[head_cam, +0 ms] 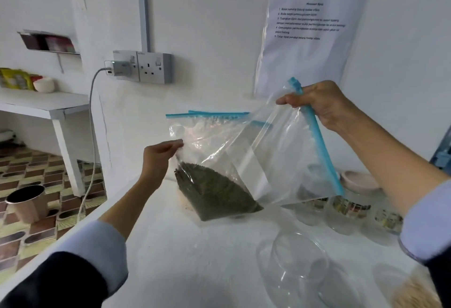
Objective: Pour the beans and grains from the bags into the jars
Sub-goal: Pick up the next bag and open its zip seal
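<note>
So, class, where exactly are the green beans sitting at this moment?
In the head view, the green beans lie heaped in the low corner of the clear zip bag, held over the white counter by both hands, left of the jars.

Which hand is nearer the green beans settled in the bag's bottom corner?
Left. The left hand pinches the bag's side edge just above the green beans; the right hand holds the blue zip strip at the raised top, well away.

zip bag (246, 158) | clear, tilted, green beans in low corner | held aloft
</note>
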`<state>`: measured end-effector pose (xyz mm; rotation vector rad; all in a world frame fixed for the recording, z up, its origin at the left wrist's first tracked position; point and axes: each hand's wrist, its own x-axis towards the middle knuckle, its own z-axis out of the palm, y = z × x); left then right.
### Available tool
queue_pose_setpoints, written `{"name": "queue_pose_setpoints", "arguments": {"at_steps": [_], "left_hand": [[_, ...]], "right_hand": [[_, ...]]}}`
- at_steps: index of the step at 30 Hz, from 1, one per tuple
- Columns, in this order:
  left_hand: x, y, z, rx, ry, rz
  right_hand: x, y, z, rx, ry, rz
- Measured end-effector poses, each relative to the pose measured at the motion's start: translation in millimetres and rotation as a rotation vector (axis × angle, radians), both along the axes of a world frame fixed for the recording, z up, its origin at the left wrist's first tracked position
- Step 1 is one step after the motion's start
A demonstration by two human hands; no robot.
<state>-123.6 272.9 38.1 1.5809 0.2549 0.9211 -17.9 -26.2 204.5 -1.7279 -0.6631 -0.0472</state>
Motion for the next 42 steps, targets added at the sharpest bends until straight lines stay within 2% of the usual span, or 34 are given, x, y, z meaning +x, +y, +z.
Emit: {"name": "queue_pose_setpoints", "arguments": {"at_steps": [2,4,5,6,8,10,14,16,18,21,23,27,30,32,37,42], "left_hand": [[-2,-2,5,0.133,-0.036,0.070],[-3,-1,8,0.159,-0.085,0.130],[-3,-3,15,0.036,-0.112,0.120],[-6,-6,24,-0.172,-0.120,0.060],[-5,-4,40,-0.583,-0.090,-0.184],[-5,3,48,-0.666,-0.036,-0.254],[-9,-1,43,-0.606,-0.034,-0.177],[-9,-1,38,-0.498,-0.033,-0.136],[-12,0,34,-0.327,-0.014,-0.083],[-16,-1,30,0.108,0.047,0.084],[-16,-4,24,0.273,0.017,0.202],[-13,-9,23,0.302,-0.089,0.335],[-10,-7,31,0.335,-0.110,0.373],[-7,-5,38,0.350,-0.145,0.369],[-7,-10,58,0.261,-0.237,0.320],[-14,-19,71,0.253,-0.321,0.276]], "right_hand": [[-4,-1,3,0.038,-0.009,-0.023],[-9,-4,6,0.099,-0.007,-0.026],[-11,-5,7,0.113,-0.012,-0.023],[-13,-6,9,0.115,-0.016,-0.021],[-16,-6,10,0.115,-0.007,-0.026],[-17,-6,10,0.130,0.006,-0.036],[-19,-4,8,0.149,0.033,-0.042],[-21,-4,8,0.153,0.034,-0.026],[-24,-3,9,0.154,0.027,-0.002],[-30,-1,9,0.145,0.000,0.024],[-34,0,8,0.148,-0.012,0.032],[-37,-9,1,0.138,-0.065,0.012],[-39,-19,-3,-0.015,-0.246,-0.130],[-40,-26,-4,-0.043,-0.311,-0.182],[-48,-40,-8,0.119,-0.235,-0.127],[-60,-53,-22,0.169,-0.182,-0.123]]}}
